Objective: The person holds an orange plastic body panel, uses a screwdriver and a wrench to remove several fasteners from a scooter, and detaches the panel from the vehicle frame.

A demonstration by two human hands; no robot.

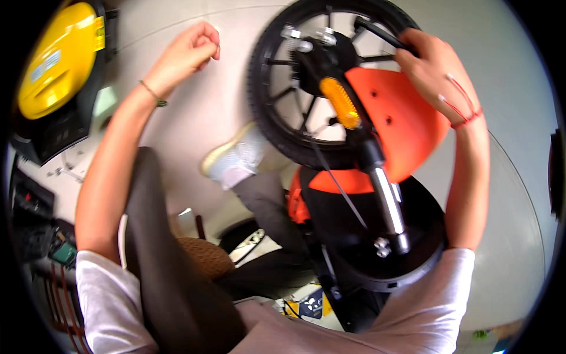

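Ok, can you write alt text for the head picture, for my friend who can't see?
A person's right hand grips a black bent tool over a spoked black wheel with an orange mudguard and a fork leg carrying an amber reflector. The left hand is loosely curled above the pale floor, apart from the wheel.

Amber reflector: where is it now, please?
In the head view's upper half, right of centre, the amber reflector sits on the black fork leg, beside the orange fender.
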